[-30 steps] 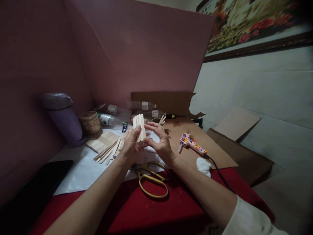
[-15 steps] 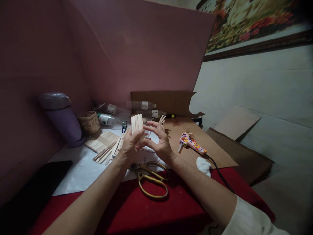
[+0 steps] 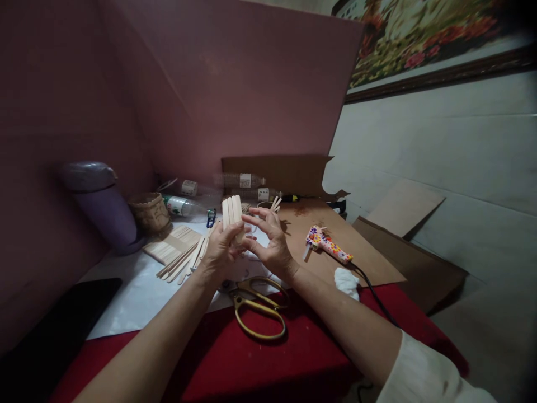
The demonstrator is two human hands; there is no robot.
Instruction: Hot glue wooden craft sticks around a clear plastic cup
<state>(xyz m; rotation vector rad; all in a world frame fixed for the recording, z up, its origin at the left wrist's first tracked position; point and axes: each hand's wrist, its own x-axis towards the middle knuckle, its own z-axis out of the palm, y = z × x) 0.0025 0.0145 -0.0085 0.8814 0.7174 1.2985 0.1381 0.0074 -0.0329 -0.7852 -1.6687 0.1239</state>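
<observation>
From afar I see wooden sticks [image 3: 232,210] grasped in the left hand [image 3: 221,247], beyond the scissors [image 3: 260,336], long axis near upright, rounded ends up, right hand [image 3: 272,242] beside them, its grip unclear.

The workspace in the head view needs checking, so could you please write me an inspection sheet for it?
Surface: red cloth, white sheet and brown cardboard on it.
Job's things: several flat wooden sticks held side by side; loose sticks and a banded bundle to the left.
Clutter: plastic bottles, scissors, flowered glue gun, crumpled white tissue, purple tumbler.
Hands: left hand grips the sticks; right hand beside them, thumb and fingers apart, contact unclear.
Cables: black cord from glue gun.
Surroundings: pink wall, framed picture.
</observation>
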